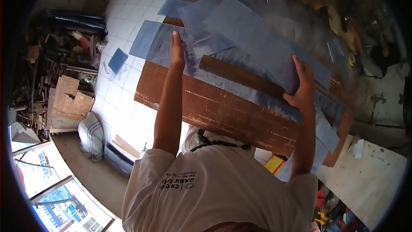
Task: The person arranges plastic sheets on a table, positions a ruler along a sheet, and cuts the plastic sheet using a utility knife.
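Observation:
Bluish clear plastic sheets (253, 34) lie overlapping across a worn brown board (214, 103). My left hand (177, 51) rests on edge over the sheets on the left, its fingers stretched upward and holding nothing. On the right, my right hand (302, 83) is spread at the lower end of the large sheet, with thumb and fingers apart. A flat brown strip (240, 75), which looks like wood, lies slanting across the sheets between my hands. Its right end is close to my right thumb; whether they touch I cannot tell.
Below on the white tiled floor (113, 38) lies a small blue sheet stack (117, 61). Scrap wood and cardboard (71, 96) are piled at the left, near a white sack (91, 135). A pale tabletop (365, 176) adjoins at the right; clutter fills the upper right.

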`<act>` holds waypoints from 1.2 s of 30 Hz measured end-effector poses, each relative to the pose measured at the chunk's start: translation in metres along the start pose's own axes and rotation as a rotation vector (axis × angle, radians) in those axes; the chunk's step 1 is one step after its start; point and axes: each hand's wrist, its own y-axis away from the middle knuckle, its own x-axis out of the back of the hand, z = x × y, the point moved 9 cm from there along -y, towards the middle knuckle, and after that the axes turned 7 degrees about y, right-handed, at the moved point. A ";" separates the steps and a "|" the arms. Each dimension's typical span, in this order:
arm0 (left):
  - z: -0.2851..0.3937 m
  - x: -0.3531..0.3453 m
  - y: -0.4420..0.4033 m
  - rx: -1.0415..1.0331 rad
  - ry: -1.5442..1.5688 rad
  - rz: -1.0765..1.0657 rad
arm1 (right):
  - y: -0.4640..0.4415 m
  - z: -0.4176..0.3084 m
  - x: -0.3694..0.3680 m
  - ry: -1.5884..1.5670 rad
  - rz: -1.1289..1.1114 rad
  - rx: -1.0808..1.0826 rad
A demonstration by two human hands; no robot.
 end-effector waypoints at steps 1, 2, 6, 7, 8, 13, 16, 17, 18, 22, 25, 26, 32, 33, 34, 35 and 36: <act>-0.006 0.005 -0.012 0.040 -0.002 0.064 | -0.003 0.010 0.001 -0.071 0.008 -0.004; -0.013 0.010 -0.024 0.081 -0.001 0.128 | -0.006 0.017 0.002 -0.145 0.012 -0.010; -0.005 -0.017 -0.014 0.181 -0.061 0.049 | -0.020 0.027 0.011 -0.148 0.041 0.002; -0.005 -0.019 -0.024 0.196 -0.135 0.031 | -0.021 0.026 0.014 -0.140 0.042 0.002; -0.006 -0.020 -0.033 0.209 -0.208 0.012 | -0.023 0.027 0.018 -0.117 0.035 -0.020; 0.002 -0.030 -0.043 0.267 -0.379 -0.079 | -0.025 0.030 0.026 -0.095 0.012 -0.073; 0.010 -0.043 -0.033 0.291 -0.364 -0.088 | -0.024 0.033 0.030 -0.073 0.015 -0.093; 0.012 -0.046 -0.029 0.284 -0.321 -0.053 | -0.024 0.032 0.032 -0.069 0.009 -0.087; 0.001 -0.046 -0.038 0.287 -0.320 -0.061 | -0.024 0.032 0.034 -0.065 0.003 -0.082; -0.007 -0.068 -0.037 0.339 0.122 -0.179 | -0.025 0.030 0.039 -0.053 0.011 -0.076; -0.008 -0.083 -0.037 0.323 0.214 -0.322 | -0.029 0.029 0.055 -0.038 0.008 -0.083; -0.012 -0.082 -0.047 0.286 0.220 -0.395 | -0.031 0.032 0.060 -0.056 -0.014 -0.070; -0.018 -0.070 -0.064 0.303 0.106 -0.228 | -0.057 0.056 0.107 -0.063 -0.027 -0.045; -0.017 -0.073 -0.058 0.311 0.105 -0.239 | -0.062 0.057 0.118 -0.104 0.014 0.007; -0.011 -0.071 -0.057 0.258 0.146 -0.210 | -0.066 0.065 0.124 -0.097 0.013 0.002; -0.005 -0.066 -0.055 0.201 0.189 -0.177 | -0.070 0.072 0.132 -0.044 0.029 0.019; -0.003 -0.063 -0.051 0.203 0.190 -0.180 | -0.077 0.072 0.137 -0.030 0.042 0.039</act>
